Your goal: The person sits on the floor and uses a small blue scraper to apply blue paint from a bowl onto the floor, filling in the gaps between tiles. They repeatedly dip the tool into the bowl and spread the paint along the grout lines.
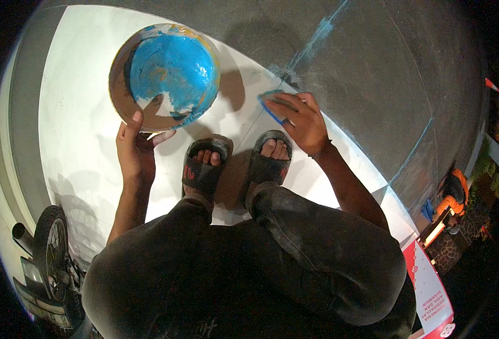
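Note:
My left hand (135,148) grips the near rim of a round, paint-smeared bowl (119,85), thumb over the edge and fingers beneath. Wet blue paint (173,65) coats its inside, with white and ochre streaks. To the right, my right hand (300,121) is closed on a thin pad that looks like a sponge (272,108), with a bright blue edge; the fingers cover most of it. That pad is just above or against the floor near the border between the white floor (80,68) and the dark grey floor (368,68); whether it touches cannot be told.
Blue streaks (320,35) run along joints in the grey floor. My sandalled feet (207,161) stand on the white part. A motorcycle wheel (50,248) is at lower left. At right are a person in orange (457,192) and a red-and-white banner (430,291).

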`<action>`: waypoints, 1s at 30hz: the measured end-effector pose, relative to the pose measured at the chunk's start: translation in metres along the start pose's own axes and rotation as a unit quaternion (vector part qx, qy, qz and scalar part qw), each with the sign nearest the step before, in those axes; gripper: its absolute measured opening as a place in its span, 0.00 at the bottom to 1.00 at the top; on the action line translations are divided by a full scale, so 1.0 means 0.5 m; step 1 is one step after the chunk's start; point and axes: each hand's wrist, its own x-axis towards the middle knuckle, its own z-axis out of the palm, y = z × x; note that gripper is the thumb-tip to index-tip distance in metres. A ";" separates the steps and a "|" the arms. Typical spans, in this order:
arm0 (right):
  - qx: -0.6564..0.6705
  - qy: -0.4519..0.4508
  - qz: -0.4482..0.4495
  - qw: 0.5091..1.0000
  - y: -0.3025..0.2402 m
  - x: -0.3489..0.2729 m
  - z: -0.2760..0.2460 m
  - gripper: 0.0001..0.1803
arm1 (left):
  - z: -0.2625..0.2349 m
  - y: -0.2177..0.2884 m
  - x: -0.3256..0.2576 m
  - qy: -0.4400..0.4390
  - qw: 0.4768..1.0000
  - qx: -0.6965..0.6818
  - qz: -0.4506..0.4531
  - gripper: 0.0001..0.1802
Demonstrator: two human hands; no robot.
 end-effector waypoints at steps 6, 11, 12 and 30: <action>-0.088 -0.027 -0.152 0.984 0.039 -0.023 0.057 0.24 | 0.005 0.005 0.000 -0.002 1.000 -0.010 0.008 0.28; -0.091 -0.081 -0.169 0.978 0.057 -0.031 0.006 0.23 | -0.013 0.002 -0.003 0.013 1.000 0.010 0.007 0.27; -0.077 -0.054 -0.142 0.985 0.055 -0.019 -0.010 0.23 | -0.013 0.000 -0.001 0.019 1.000 0.007 0.014 0.27; -0.059 -0.088 -0.078 0.991 -0.079 -0.037 0.070 0.23 | -0.003 -0.001 0.002 -0.006 1.000 -0.028 -0.001 0.26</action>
